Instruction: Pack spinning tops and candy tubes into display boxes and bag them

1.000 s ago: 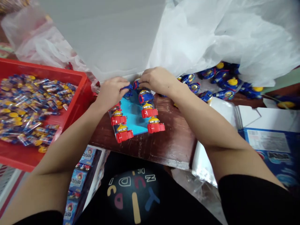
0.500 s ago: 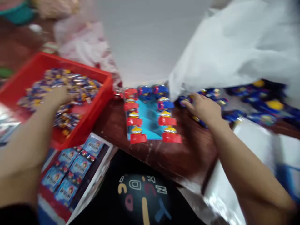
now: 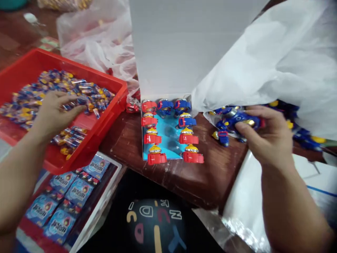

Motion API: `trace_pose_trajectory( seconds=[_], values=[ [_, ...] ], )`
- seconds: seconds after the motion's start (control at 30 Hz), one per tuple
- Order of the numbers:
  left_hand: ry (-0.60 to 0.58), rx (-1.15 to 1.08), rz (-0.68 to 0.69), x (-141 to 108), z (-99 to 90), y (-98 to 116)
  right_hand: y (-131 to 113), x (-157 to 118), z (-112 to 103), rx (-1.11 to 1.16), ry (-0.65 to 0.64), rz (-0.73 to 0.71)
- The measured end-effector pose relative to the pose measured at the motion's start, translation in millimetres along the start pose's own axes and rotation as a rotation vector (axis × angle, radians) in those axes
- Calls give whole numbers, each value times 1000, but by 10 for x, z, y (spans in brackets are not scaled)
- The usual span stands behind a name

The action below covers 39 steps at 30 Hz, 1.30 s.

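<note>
A dark bench [image 3: 210, 186] spans the middle; a red tray [image 3: 86, 70] stands at its left; a blue-floored box [image 3: 166, 130] sits near centre; the right hand [image 3: 272, 135], right of the box, has its fingers round a blue toy [image 3: 234, 118]; the left hand [image 3: 52, 112] is over the tray, fingers slightly parted, grip unclear; small tubes [image 3: 72, 137] lie beneath.

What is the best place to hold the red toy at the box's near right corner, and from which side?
Probably its red band, coming from the right: it juts past the right edge of the box, over the table.
</note>
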<state>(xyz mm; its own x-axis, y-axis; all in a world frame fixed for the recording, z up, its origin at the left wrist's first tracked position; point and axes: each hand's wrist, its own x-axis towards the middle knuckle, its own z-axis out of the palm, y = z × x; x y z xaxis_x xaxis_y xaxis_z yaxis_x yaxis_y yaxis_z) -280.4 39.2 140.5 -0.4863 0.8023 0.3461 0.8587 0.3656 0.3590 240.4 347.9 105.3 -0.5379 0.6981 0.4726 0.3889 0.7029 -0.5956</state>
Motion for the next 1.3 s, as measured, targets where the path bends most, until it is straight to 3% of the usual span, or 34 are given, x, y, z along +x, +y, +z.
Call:
trace_pose_trajectory(
  seconds=[0.03, 0.07, 0.1, 0.13, 0.2, 0.27, 0.33, 0.43, 0.6, 0.7, 0.8, 0.87, 0.93, 1.03, 1.2, 1.3],
  values=[
    [93, -107, 32, -71, -15, 298, -228, 24, -19, 123, -5, -37],
    [137, -268, -33, -169, -1, 621, -451, 55, -2, 222, -35, -80],
    [85, -440, -110, -285, 40, 944, -655, 89, 45, 288, -65, -136],
    [9, -620, -148, -407, 100, 1243, -832, 122, 115, 306, -141, -198],
    [-271, -900, -208, -618, 248, 1698, -1087, 172, 284, 289, -312, -322],
    [-489, -1042, -226, -740, 376, 1927, -1214, 189, 431, 253, -434, -420],
    [-599, -1071, -211, -774, 447, 1985, -1253, 176, 518, 201, -499, -474],
    [-697, -1055, -143, -753, 470, 1950, -1242, 125, 545, 82, -489, -519],
    [-689, -963, 36, -789, 497, 1930, -1225, 17, 512, 3, -443, -631],
    [-526, -784, 353, -801, 542, 1922, -1254, -9, 472, 117, -470, -577],
    [-175, -477, 714, -698, 573, 1921, -1315, 38, 395, 331, -567, -296],
    [-41, -314, 839, -579, 562, 1946, -1360, 102, 320, 435, -603, -89],
    [-17, -265, 790, -466, 521, 1992, -1391, 174, 230, 500, -556, 76],
    [-44, -316, 574, -385, 442, 2062, -1385, 255, 112, 608, -463, 239],
    [-142, -400, 491, -462, 445, 2138, -1263, 292, 100, 753, -660, 363],
    [-103, -357, 502, -525, 516, 2201, -1227, 277, 170, 811, -617, 471]
  ],
)
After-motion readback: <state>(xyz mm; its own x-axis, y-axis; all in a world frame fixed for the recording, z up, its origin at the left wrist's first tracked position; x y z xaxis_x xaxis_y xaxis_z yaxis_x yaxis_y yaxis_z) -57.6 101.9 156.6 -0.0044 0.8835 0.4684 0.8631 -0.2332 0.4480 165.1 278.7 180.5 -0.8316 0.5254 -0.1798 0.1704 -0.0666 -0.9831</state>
